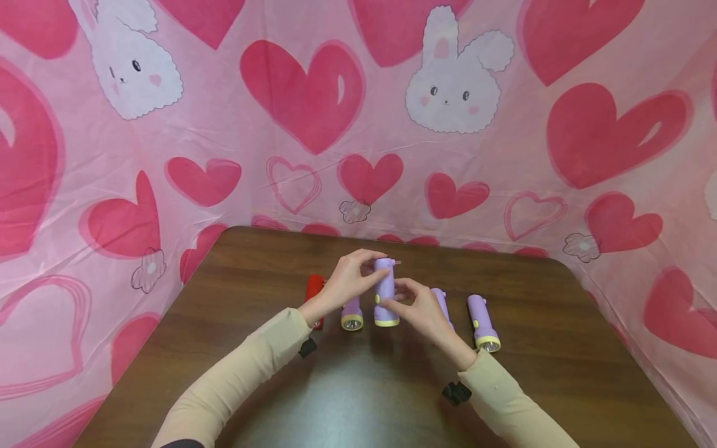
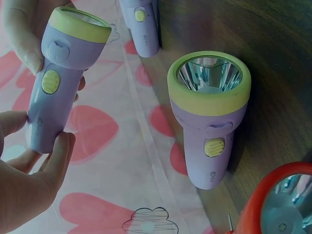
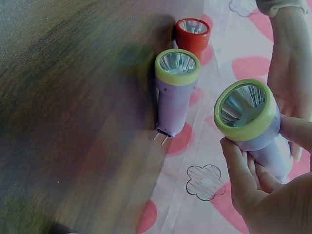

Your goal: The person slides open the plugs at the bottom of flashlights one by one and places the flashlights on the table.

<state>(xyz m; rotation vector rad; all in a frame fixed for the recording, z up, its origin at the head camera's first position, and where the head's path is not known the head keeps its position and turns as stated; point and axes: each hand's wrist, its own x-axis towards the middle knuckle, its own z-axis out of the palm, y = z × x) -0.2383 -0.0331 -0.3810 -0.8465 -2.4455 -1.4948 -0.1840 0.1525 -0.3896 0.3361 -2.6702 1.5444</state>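
Observation:
Both hands hold a lilac flashlight (image 1: 385, 287) with a yellow rim, raised above the table, its lens end down toward the wearer. My left hand (image 1: 351, 277) pinches its tail end between thumb and fingers. Lower down, near the head and the yellow switch (image 2: 50, 82), my right hand (image 1: 421, 306) grips it. At its tail a small pin-like piece juts to the right in the head view. Left of it on the table lie another lilac flashlight (image 1: 351, 310) and a red flashlight (image 1: 315, 285), partly hidden by my left hand and wrist.
Two more lilac flashlights lie to the right: one (image 1: 440, 300) partly behind my right hand, the other (image 1: 479, 314) farther out. Metal prongs (image 3: 161, 137) stick out of the left lilac flashlight's tail. A pink heart-print cloth (image 1: 386, 137) hangs around the brown wooden table (image 1: 269, 267).

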